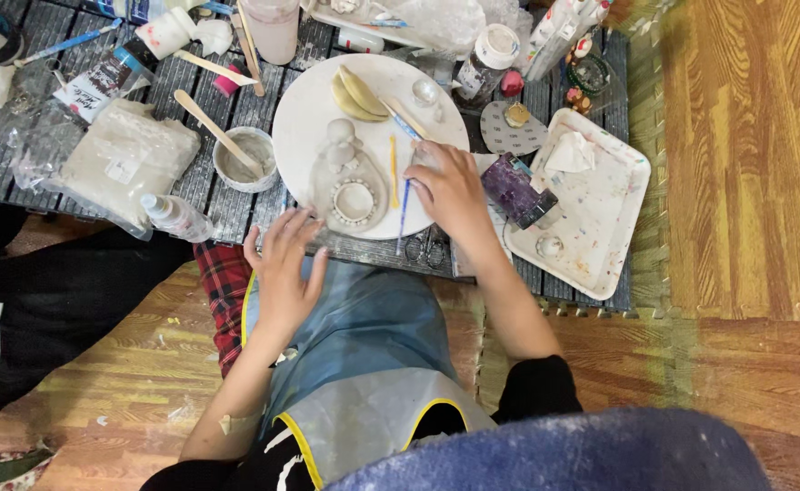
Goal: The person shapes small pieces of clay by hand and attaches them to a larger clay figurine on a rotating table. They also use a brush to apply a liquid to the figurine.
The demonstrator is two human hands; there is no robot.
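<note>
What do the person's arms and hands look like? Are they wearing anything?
Both arms are bare from the hands up to dark sleeves pushed high near the shoulders. The left hand and the right hand wear no gloves, and no rings show. A small pale plaster sits on the left forearm near the elbow. A blue-grey apron with yellow edging lies between the arms.

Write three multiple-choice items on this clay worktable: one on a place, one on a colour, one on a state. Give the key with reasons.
1. Where does the small bowl with the wooden stick stand?
A. left of the round white board
B. on the square tray
C. on the floor

2. What colour is the square tray?
A. black
B. white with paint specks
C. red

3. What is the left hand doing?
A. gripping scissors
B. holding a bottle
C. open, holding nothing

Key: 1 A, it sits beside the board's left rim. 2 B, speckled white surface. 3 C, fingers spread at the table edge.
</note>
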